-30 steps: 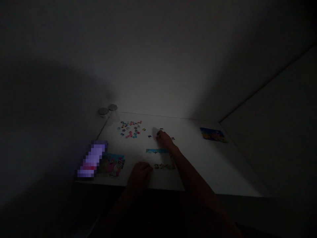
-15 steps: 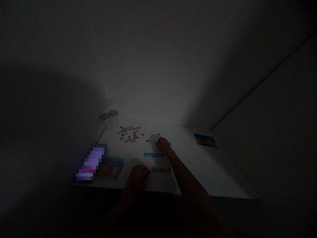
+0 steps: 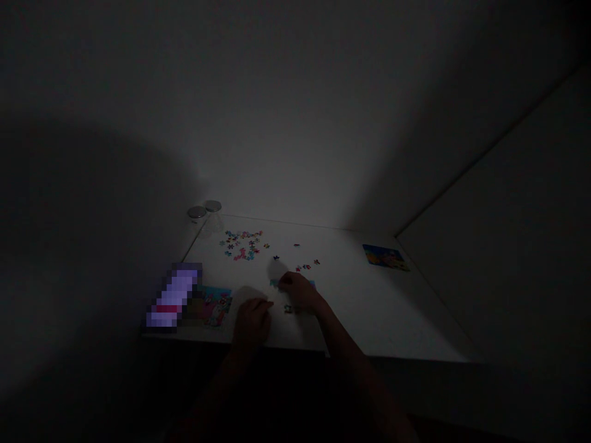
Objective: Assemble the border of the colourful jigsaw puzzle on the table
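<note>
In the dim light my right hand [image 3: 298, 289] is over the left end of a blue strip of joined puzzle pieces [image 3: 313, 284], fingers pinched together. Whatever is between those fingertips is hidden. To its left, near the table's front edge, my left hand [image 3: 252, 319] rests with the index finger stretched out and the other fingers partly curled. No object shows in it. A short row of joined puzzle pieces [image 3: 288, 309] lies between the hands, partly covered by my right hand. Just beyond are several loose puzzle pieces [image 3: 306, 267] and a dark blue piece [image 3: 276, 257].
More loose puzzle pieces [image 3: 242, 246] are scattered at the back left of the white table [image 3: 360, 307]. A colourful picture [image 3: 217, 306] lies front left beside a blurred lit screen [image 3: 173, 298]. Another picture [image 3: 385, 257] lies right. Two lidded clear jars [image 3: 213, 212] stand back left.
My right hand has come back from among the loose pieces to the blue strip, uncovering several pieces. My left hand has shifted slightly left, its index finger now stretched out.
</note>
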A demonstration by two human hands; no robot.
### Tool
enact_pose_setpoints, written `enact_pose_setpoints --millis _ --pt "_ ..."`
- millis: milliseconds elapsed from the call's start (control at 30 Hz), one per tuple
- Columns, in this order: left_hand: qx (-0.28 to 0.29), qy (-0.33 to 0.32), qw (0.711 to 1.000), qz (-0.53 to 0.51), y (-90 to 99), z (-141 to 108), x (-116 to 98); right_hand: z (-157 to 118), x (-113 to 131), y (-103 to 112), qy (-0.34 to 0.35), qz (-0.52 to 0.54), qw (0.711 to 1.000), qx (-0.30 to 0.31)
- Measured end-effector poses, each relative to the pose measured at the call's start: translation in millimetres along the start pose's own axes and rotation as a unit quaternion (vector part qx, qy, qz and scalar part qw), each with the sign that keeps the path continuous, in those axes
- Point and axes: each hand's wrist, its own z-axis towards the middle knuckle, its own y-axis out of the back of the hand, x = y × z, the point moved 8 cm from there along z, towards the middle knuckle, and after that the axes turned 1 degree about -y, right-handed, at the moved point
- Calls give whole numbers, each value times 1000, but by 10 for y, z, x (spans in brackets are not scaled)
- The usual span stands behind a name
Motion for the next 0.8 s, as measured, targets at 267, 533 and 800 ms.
enact_pose_setpoints --millis 267,533,800 --pt "58 2 998 34 -3 -58 83 -566 -14 -54 59 25 996 -59" --pt "155 -28 987 38 -142 116 137 -1232 -189 -150 164 -59 955 -241" --pt "206 -38 978 4 -312 274 171 -1250 -158 -327 114 -137 953 -244"
